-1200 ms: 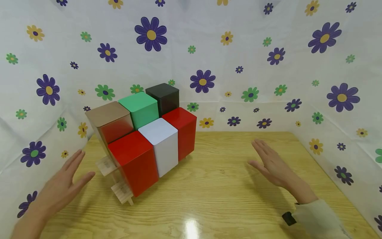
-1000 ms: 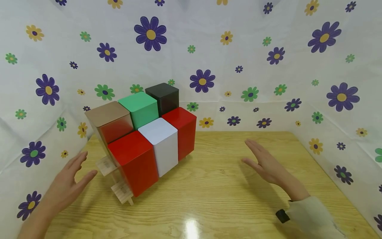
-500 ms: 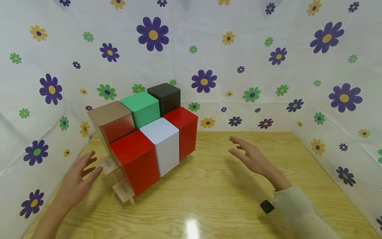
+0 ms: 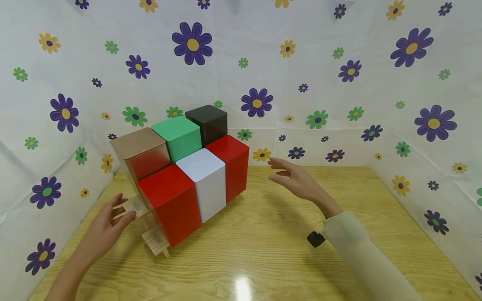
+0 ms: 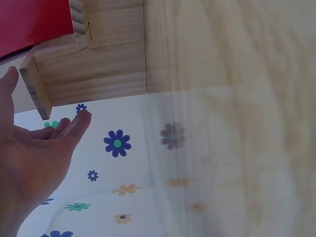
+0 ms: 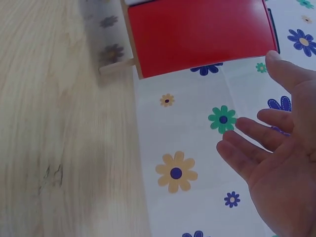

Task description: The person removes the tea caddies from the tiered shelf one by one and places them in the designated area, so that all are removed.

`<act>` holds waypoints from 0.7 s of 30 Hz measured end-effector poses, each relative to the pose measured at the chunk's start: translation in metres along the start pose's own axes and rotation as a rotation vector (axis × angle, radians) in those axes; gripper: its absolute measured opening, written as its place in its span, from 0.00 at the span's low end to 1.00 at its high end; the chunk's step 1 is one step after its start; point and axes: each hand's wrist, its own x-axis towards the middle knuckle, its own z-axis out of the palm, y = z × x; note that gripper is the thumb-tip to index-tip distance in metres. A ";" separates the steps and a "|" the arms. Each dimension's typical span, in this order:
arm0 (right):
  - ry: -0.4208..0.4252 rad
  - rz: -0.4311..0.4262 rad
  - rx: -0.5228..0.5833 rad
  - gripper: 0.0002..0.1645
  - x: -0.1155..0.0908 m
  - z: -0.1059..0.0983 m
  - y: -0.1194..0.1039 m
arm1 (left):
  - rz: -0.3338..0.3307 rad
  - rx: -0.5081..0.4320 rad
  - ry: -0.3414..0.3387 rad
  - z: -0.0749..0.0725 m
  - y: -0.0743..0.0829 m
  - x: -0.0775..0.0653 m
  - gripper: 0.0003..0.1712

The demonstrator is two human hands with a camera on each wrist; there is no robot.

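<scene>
Head view put the boxes [image 4: 196, 165] at nine o'clock of the right hand [image 4: 299, 184], spread and empty like the left hand [image 4: 103, 232]; left wrist showed the rack [image 5: 98, 64] at one, right wrist a red box [image 6: 202, 37] at eleven; I feared a lopsided push might tip it.

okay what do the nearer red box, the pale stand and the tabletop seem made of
Nearer red box: glossy plastic or lacquered card, perhaps; its sheen leaves that open.
Pale stand: probably bare wood, matte with visible grain.
Tabletop: perhaps varnished wood or laminate, its shiny grain reflecting light.
</scene>
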 end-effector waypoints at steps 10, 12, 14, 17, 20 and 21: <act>-0.058 -0.007 0.111 0.41 0.032 0.006 -0.012 | -0.058 -0.142 -0.066 0.006 0.004 0.000 0.45; -0.066 -0.012 0.119 0.42 0.038 0.008 -0.014 | -0.053 -0.135 -0.060 0.007 0.003 -0.001 0.45; -0.068 -0.013 0.127 0.43 0.043 0.011 -0.016 | -0.055 -0.120 -0.052 0.007 0.002 -0.001 0.44; -0.066 -0.018 0.153 0.44 0.051 0.012 -0.019 | -0.071 -0.093 -0.044 0.008 0.003 -0.001 0.45; -0.074 -0.029 0.185 0.46 0.059 0.013 -0.021 | -0.085 -0.077 -0.044 0.008 0.005 -0.001 0.45; -0.076 -0.031 0.191 0.47 0.061 0.013 -0.022 | -0.086 -0.072 -0.044 0.008 0.006 -0.001 0.45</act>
